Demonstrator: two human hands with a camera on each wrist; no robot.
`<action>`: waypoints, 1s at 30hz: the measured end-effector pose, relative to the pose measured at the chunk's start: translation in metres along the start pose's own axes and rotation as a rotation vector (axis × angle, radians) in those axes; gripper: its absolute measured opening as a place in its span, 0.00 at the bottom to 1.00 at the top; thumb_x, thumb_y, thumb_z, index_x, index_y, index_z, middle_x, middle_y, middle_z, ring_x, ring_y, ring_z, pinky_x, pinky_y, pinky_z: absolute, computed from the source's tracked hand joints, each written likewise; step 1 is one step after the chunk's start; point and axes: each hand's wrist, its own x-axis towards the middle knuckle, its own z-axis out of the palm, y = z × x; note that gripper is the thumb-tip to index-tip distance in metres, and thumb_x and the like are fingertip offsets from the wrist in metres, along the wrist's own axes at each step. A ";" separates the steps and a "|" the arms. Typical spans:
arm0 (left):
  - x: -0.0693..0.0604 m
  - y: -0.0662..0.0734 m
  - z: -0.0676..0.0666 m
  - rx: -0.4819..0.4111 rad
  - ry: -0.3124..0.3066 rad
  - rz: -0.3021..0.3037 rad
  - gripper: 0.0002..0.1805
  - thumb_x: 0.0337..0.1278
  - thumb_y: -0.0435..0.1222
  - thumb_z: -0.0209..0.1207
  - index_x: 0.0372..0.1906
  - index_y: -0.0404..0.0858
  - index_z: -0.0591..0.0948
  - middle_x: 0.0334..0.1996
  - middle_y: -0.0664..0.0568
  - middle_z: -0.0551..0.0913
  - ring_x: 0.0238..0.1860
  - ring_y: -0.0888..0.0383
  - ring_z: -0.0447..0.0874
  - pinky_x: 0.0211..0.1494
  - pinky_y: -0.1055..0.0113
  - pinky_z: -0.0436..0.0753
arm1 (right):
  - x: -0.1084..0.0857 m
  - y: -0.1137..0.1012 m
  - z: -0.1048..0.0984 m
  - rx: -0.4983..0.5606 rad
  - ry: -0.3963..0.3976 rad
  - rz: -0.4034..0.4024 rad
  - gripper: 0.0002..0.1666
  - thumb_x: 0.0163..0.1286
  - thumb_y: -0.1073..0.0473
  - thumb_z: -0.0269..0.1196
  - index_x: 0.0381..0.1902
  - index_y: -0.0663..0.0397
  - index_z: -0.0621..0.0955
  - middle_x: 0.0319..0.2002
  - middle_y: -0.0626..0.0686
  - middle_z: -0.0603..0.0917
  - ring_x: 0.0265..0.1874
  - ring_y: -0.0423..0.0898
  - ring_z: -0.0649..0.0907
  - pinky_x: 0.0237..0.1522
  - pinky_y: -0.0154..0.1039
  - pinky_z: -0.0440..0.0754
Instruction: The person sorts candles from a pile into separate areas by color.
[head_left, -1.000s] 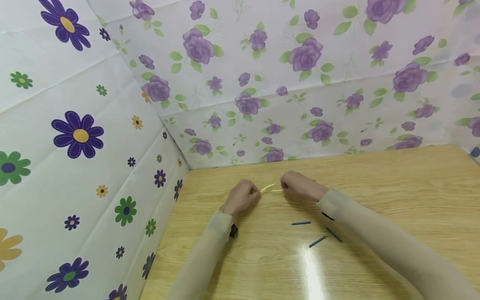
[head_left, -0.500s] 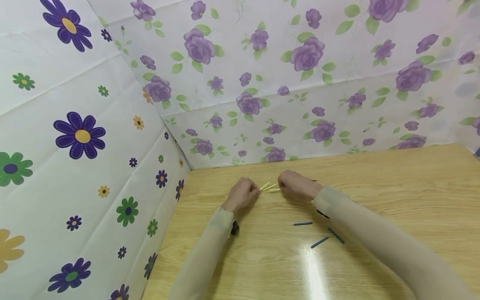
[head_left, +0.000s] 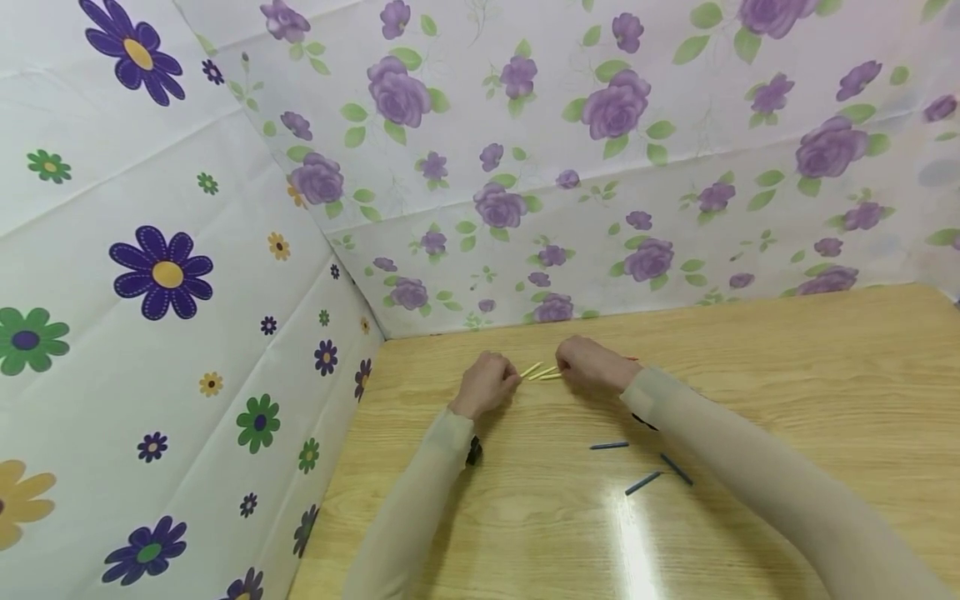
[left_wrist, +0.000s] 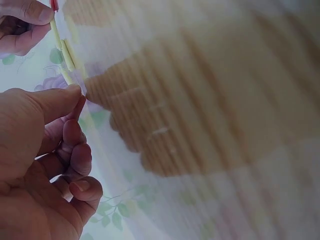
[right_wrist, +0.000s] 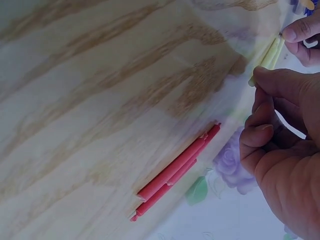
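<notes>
Several thin yellow sticks (head_left: 542, 373) lie close together near the table's back edge, between the two hands. My left hand (head_left: 486, 385) pinches their left end between thumb and forefinger, its other fingers loosely curled in the left wrist view. On the opposite side, my right hand (head_left: 592, 364) pinches the yellow sticks (right_wrist: 272, 54) with thumb and forefinger, hiding part of them. Thin red sticks (right_wrist: 172, 172) lie side by side on the table near the right hand; in the head view the right hand and forearm mostly cover them.
Three dark blue sticks (head_left: 643, 483) lie apart on the wooden table (head_left: 525, 517), nearer to me than the hands. Behind the table stands a cloth wall with purple roses (head_left: 615, 104). Another flowered cloth wall (head_left: 210, 308) borders the left side.
The yellow sticks now show spread slightly apart, where they looked more bunched before. My right hand has shifted a little left and back; the left hand has stayed nearly in place.
</notes>
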 end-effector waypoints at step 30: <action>0.000 0.001 -0.002 0.010 0.042 0.015 0.07 0.69 0.39 0.73 0.40 0.40 0.95 0.41 0.50 0.91 0.48 0.54 0.82 0.46 0.61 0.87 | -0.001 -0.005 -0.001 0.000 0.021 -0.021 0.18 0.62 0.74 0.62 0.17 0.49 0.82 0.18 0.44 0.77 0.19 0.40 0.70 0.23 0.35 0.68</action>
